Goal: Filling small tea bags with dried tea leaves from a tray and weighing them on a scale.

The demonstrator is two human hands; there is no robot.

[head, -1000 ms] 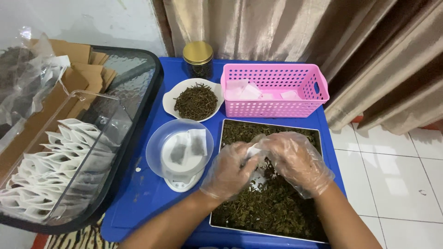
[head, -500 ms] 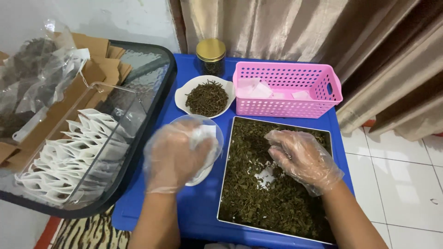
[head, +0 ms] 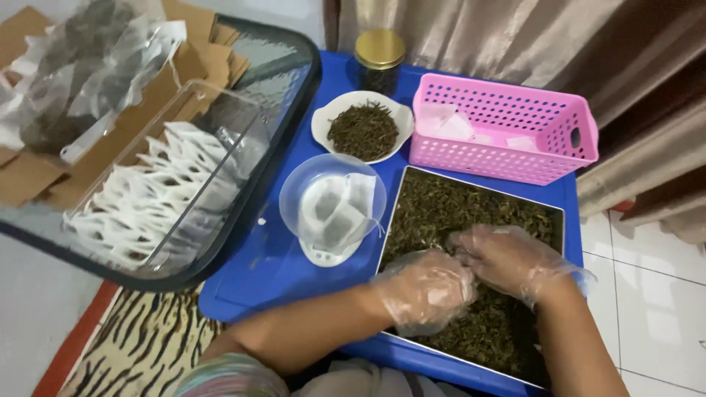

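Hands (head: 471, 276) gloved, curled in tea tray (head: 471, 202), grip unclear; blue table (head: 272, 272), curtains (head: 515, 44).

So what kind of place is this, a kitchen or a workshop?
Probably a home set up for packing tea by hand: tiled floor, curtains, a striped rug. Gloved hands work in a tray of dried leaves, with a filled bag nearby.

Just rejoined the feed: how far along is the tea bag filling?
Done: one filled bag lies in the clear bowl on the scale, and a few bags sit in the pink basket. In hand: left hand and right hand, both gloved, work over the leaf tray. Left: many empty bags wait in the clear box.
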